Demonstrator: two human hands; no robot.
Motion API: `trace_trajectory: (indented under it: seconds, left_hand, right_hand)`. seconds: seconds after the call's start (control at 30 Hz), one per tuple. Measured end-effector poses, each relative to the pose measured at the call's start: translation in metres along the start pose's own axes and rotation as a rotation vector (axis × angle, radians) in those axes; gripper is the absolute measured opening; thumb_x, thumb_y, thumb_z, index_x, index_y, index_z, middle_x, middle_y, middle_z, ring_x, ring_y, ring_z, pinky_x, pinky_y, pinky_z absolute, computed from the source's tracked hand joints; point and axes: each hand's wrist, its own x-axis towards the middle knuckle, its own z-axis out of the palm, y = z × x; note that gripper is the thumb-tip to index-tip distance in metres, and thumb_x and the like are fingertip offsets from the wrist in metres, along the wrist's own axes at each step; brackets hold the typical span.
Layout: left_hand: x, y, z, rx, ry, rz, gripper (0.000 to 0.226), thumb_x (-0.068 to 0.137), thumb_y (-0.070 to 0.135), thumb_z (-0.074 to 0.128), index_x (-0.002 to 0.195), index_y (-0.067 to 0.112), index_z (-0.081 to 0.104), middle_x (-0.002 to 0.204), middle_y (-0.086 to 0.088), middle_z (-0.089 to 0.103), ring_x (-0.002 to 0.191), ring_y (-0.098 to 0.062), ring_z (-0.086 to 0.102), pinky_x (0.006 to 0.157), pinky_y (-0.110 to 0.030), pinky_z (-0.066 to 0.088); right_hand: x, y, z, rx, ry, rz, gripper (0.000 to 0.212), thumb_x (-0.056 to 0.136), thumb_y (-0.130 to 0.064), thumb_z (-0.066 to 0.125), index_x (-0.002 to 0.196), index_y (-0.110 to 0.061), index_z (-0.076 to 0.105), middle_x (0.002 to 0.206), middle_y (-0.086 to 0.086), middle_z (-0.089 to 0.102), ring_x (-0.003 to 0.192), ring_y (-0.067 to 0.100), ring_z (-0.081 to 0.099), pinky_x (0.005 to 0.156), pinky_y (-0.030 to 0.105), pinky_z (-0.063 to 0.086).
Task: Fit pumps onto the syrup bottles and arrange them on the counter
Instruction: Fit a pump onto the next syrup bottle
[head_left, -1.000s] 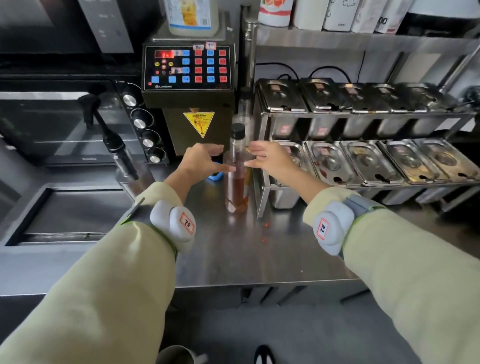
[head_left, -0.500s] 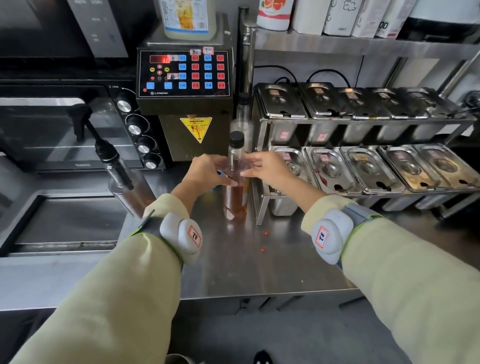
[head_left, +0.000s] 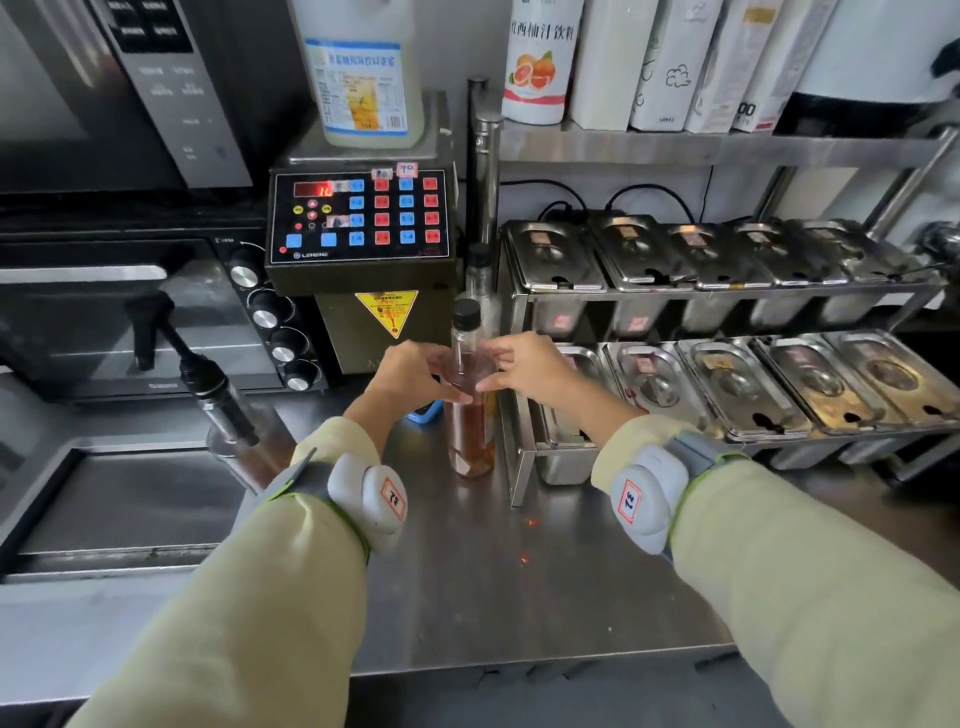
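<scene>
A tall clear syrup bottle (head_left: 470, 431) with amber liquid and a black screw cap stands upright on the steel counter (head_left: 467, 587), just in front of the dispenser machine. My left hand (head_left: 410, 371) grips its shoulder from the left and my right hand (head_left: 527, 366) grips it from the right. Another capped clear bottle (head_left: 479, 275) stands behind it. At the left, a bottle with a black pump (head_left: 228, 415) fitted on it leans on the counter.
A sugar dispenser machine (head_left: 361, 223) with a keypad stands behind the bottle, a jug on top. A steel rack (head_left: 519, 457) with lidded metal pans is close on the right. An oven sits at the left, a sunken tray (head_left: 130, 499) below it. A blue object (head_left: 426, 413) lies under my left hand.
Both hands closed in from either side and now hold the amber bottle. The view has moved nearer to the counter.
</scene>
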Motion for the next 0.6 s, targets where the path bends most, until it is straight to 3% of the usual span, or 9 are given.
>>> trace_trajectory:
  seconds: [0.33, 0.6]
  left_hand:
    - [0.031, 0.009, -0.003, -0.042, 0.020, -0.026, 0.050, 0.056, 0.021, 0.088, 0.103, 0.012, 0.071, 0.084, 0.003, 0.072, 0.086, -0.013, 0.068, 0.090, -0.030, 0.054]
    - [0.045, 0.007, 0.006, -0.031, 0.026, -0.022, 0.055, 0.057, 0.023, 0.088, 0.109, 0.016, 0.069, 0.094, 0.000, 0.075, 0.086, -0.010, 0.068, 0.091, -0.031, 0.053]
  right_hand:
    - [0.024, 0.002, -0.017, 0.055, 0.015, -0.030, 0.062, 0.068, 0.001, 0.078, 0.125, -0.005, 0.057, 0.125, 0.011, 0.063, 0.118, 0.020, 0.058, 0.105, 0.031, 0.041]
    - [0.034, 0.009, -0.020, 0.037, 0.025, -0.030, 0.061, 0.071, 0.000, 0.076, 0.128, -0.006, 0.055, 0.129, 0.011, 0.061, 0.122, 0.022, 0.055, 0.108, 0.035, 0.039]
